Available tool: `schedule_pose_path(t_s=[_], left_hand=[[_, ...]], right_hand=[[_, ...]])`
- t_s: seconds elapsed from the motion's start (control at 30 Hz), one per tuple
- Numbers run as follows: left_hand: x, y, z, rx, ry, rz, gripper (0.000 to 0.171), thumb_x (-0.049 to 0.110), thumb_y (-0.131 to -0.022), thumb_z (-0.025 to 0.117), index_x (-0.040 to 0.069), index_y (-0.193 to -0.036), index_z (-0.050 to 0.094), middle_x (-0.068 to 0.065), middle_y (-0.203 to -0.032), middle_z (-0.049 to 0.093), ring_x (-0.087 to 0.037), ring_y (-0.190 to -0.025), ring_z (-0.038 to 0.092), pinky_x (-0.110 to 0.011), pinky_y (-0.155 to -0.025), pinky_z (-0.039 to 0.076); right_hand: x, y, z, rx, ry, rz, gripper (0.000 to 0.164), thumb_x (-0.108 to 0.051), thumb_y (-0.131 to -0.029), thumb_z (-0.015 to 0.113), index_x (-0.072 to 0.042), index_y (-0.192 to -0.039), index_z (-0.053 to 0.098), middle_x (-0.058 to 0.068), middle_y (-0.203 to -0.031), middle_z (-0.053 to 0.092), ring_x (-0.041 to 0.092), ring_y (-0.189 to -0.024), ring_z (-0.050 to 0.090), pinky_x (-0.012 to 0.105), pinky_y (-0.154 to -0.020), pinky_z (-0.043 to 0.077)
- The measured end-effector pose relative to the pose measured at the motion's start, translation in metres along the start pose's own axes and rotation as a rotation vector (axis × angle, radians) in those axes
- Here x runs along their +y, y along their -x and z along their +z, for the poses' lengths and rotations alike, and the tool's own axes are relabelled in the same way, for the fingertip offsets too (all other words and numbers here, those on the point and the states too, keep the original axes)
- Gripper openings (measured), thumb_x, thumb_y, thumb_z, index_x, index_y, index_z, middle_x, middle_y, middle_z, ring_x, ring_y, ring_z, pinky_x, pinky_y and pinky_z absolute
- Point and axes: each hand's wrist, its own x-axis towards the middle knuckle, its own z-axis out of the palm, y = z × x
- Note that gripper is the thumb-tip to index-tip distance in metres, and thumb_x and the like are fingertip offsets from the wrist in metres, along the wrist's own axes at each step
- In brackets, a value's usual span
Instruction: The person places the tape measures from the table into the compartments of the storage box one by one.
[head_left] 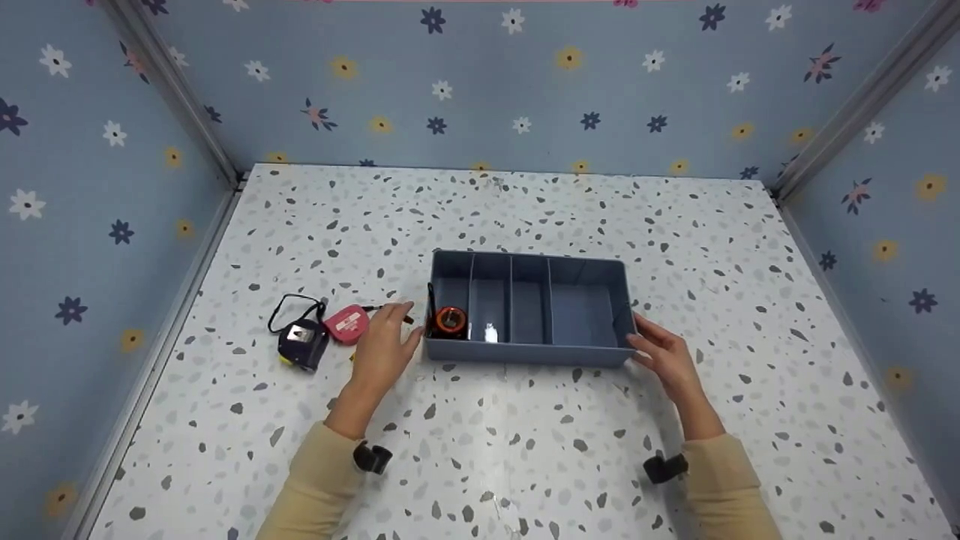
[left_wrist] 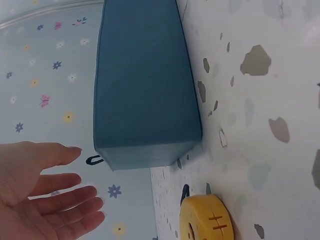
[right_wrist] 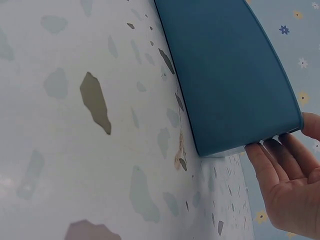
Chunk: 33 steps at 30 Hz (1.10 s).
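Hands point(head_left: 384, 341) point(head_left: 667, 361) flank tray point(head_left: 529, 355); label point(head_left: 349, 328) (pink tape measure point(head_left: 347, 324)) illegible.

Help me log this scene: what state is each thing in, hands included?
Blue-grey box: upright, open-topped, divided in four.
Orange-and-black tape measure: in the box's leftmost compartment.
Pink tape measure: lying on the table.
Dark tape measure: on the table.
Yellow tape measure: on the table.
Left hand: loosely open, holding nothing.
Right hand: gripping the box's right end.
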Motion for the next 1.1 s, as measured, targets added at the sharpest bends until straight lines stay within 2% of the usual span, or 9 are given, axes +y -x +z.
schedule_pose_path(t_s=[0.17,0.33,0.4,0.57,0.67,0.93,1.1], left_hand=[[-0.007,0.006,0.0,-0.041,-0.004,-0.019,0.042,0.011,-0.076,0.069,-0.005,-0.112,0.057,-0.018,-0.104,0.055,-0.031,-0.098,0.053,-0.042,-0.078,0.045],[-0.016,0.013,0.002,-0.092,0.004,-0.046,0.046,0.012,-0.076,0.069,-0.006,-0.115,0.054,-0.02,-0.109,0.053,-0.032,-0.102,0.051,-0.043,-0.082,0.043],[-0.019,0.016,0.002,-0.099,0.004,-0.045,0.047,0.011,-0.075,0.069,-0.007,-0.116,0.053,-0.021,-0.109,0.052,-0.033,-0.102,0.05,-0.044,-0.083,0.042],[-0.027,0.021,0.004,-0.102,-0.002,-0.041,0.047,0.01,-0.075,0.069,-0.01,-0.114,0.053,-0.023,-0.109,0.051,-0.033,-0.102,0.049,-0.045,-0.084,0.042],[-0.033,0.022,0.007,-0.117,-0.001,-0.061,0.047,0.01,-0.075,0.068,-0.011,-0.114,0.052,-0.023,-0.11,0.05,-0.034,-0.102,0.049,-0.045,-0.085,0.042],[-0.042,0.026,0.011,-0.167,-0.012,-0.118,0.051,0.014,-0.078,0.067,-0.012,-0.118,0.048,-0.027,-0.114,0.046,-0.037,-0.102,0.047,-0.047,-0.087,0.04],[-0.045,0.026,0.012,-0.202,-0.033,-0.142,0.056,0.015,-0.077,0.068,-0.012,-0.121,0.045,-0.03,-0.119,0.042,-0.04,-0.108,0.042,-0.05,-0.087,0.038]], right_hand=[[-0.011,0.008,0.006,-0.032,0.002,-0.027,0.058,-0.02,-0.079,0.067,-0.011,-0.132,0.044,0.008,-0.136,0.038,0.014,-0.11,0.049,0.03,-0.081,0.046],[-0.027,0.02,0.017,-0.018,0.055,-0.024,0.065,-0.023,-0.079,0.067,-0.004,-0.134,0.038,0.015,-0.137,0.034,0.015,-0.109,0.049,0.031,-0.082,0.046],[-0.025,0.019,0.016,0.0,0.078,-0.006,0.067,-0.027,-0.078,0.068,-0.008,-0.134,0.039,0.014,-0.138,0.033,0.014,-0.109,0.049,0.029,-0.082,0.045],[0.001,0.001,0.002,0.013,0.045,-0.006,0.06,-0.026,-0.078,0.068,-0.016,-0.132,0.044,0.008,-0.139,0.034,0.013,-0.109,0.05,0.025,-0.079,0.046],[0.009,-0.006,-0.003,0.013,0.026,-0.018,0.061,-0.025,-0.078,0.068,-0.014,-0.133,0.043,0.009,-0.139,0.033,0.015,-0.109,0.05,0.025,-0.077,0.047],[0.01,-0.007,-0.004,0.022,0.006,-0.007,0.065,-0.025,-0.075,0.071,-0.011,-0.132,0.044,0.01,-0.138,0.035,0.014,-0.107,0.051,0.025,-0.077,0.048],[0.01,-0.007,-0.003,0.027,0.009,-0.008,0.064,-0.025,-0.075,0.07,-0.012,-0.132,0.044,0.01,-0.137,0.036,0.013,-0.106,0.052,0.025,-0.076,0.048]])
